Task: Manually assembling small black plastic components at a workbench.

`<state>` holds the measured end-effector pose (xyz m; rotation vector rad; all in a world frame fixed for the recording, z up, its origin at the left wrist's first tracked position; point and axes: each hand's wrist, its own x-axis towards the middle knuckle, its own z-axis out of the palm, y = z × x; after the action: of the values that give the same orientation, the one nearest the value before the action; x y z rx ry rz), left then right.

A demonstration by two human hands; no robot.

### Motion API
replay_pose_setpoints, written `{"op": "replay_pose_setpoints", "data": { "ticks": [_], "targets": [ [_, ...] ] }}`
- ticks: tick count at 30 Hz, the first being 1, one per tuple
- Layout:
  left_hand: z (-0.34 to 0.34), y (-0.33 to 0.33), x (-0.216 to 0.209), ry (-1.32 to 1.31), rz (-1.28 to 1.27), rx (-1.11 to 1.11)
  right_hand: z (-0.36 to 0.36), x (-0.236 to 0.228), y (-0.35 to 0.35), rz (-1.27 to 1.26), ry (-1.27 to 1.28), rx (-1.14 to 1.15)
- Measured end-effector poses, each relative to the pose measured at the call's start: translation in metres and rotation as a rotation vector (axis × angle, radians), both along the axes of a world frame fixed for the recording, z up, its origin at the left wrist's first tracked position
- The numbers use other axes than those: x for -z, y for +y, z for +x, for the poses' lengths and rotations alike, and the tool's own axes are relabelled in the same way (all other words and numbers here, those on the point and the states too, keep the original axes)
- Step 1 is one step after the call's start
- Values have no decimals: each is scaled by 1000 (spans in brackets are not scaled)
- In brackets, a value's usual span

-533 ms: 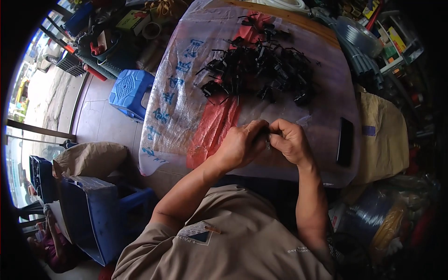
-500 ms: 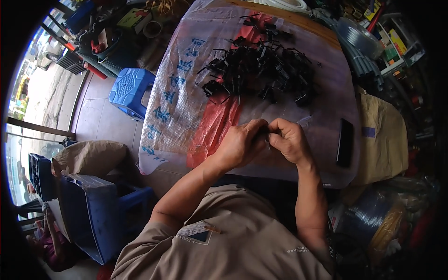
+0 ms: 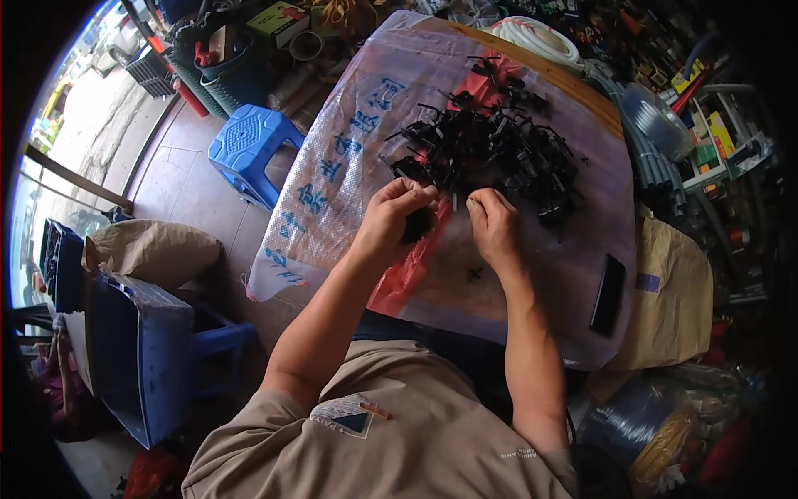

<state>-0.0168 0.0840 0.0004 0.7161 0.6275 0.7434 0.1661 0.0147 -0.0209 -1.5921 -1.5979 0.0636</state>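
A heap of black plastic parts [image 3: 499, 145] with thin prongs lies on the sheet-covered table [image 3: 532, 291]. My left hand [image 3: 391, 218] is at the heap's near left edge, thumb and fingertips pinched together. A black plastic part [image 3: 417, 224] shows under its palm, partly hidden by the fingers. To the right, apart from it, my right hand [image 3: 495, 226] is closed in a pinch just short of the heap; whatever its fingertips hold is too small to make out. One small black piece [image 3: 475, 274] lies on the sheet between my forearms.
A black phone [image 3: 608, 295] lies near the table's right edge. A blue stool [image 3: 249, 145] stands left of the table, and a blue bin [image 3: 154, 358] is at lower left. Coiled white tubing [image 3: 539, 41] sits beyond the far edge. A brown sack [image 3: 673, 291] is on the right.
My hands were together near the table's front; now they are apart and farther forward, by the heap. The small black piece between my forearms has come into sight. The view has shifted slightly.
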Motion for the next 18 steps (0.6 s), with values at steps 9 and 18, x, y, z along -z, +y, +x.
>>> {"op": "replay_pose_setpoints", "data": {
  "ticks": [9,18],
  "targets": [
    [22,-22,-21,337,578,239,-9,-36,-51,27,191,37],
    [52,-63,-11,288,1116,38,13,-23,-82,40,902,-188]
  ]
}}
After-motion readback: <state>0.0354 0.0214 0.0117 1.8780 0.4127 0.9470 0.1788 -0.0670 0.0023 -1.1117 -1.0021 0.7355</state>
